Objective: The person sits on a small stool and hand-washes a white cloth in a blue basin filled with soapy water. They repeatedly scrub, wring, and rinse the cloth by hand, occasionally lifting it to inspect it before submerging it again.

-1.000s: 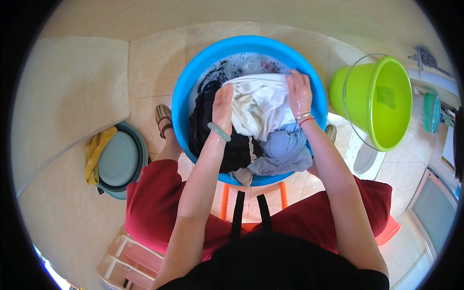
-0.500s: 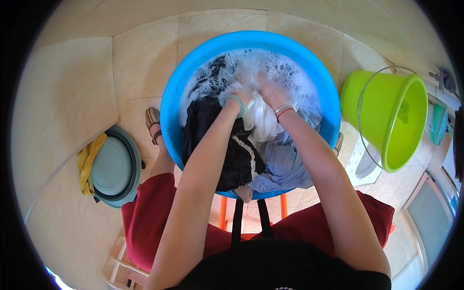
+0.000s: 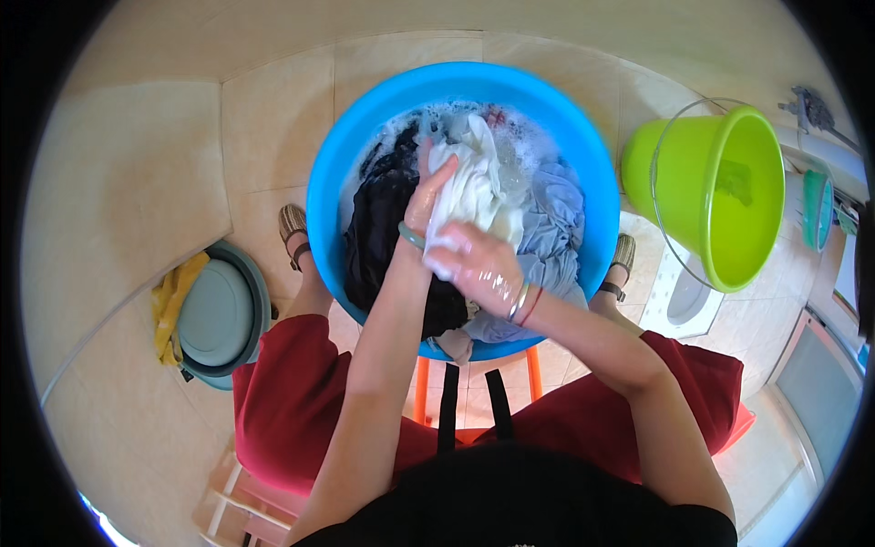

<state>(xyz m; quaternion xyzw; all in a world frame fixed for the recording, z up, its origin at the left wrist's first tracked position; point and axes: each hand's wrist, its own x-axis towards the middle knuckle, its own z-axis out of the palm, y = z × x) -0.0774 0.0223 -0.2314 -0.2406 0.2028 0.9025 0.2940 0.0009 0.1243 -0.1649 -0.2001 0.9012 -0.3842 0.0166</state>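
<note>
A big blue wash basin (image 3: 328, 182) stands between my knees, filled with soapy water and clothes. My left hand (image 3: 427, 187) lies flat under a wet white garment (image 3: 478, 182), holding it up above the water. My right hand (image 3: 476, 266), wet and soapy, is closed on the near end of the same white garment. A black garment (image 3: 383, 237) hangs over the basin's left side and a light blue garment (image 3: 551, 228) lies on the right. Foam (image 3: 524, 146) covers the water at the back.
A lime green bucket (image 3: 729, 196) with a wire handle stands to the right. On the floor to the left lies a grey-green basin (image 3: 219, 314) with a yellow cloth (image 3: 169, 305). An orange stool (image 3: 478, 387) shows under me. Beige tiles all around.
Both hands have pulled back from the foamy far side toward me, lifting the white garment out of the water. The right hand now presses on its near end.
</note>
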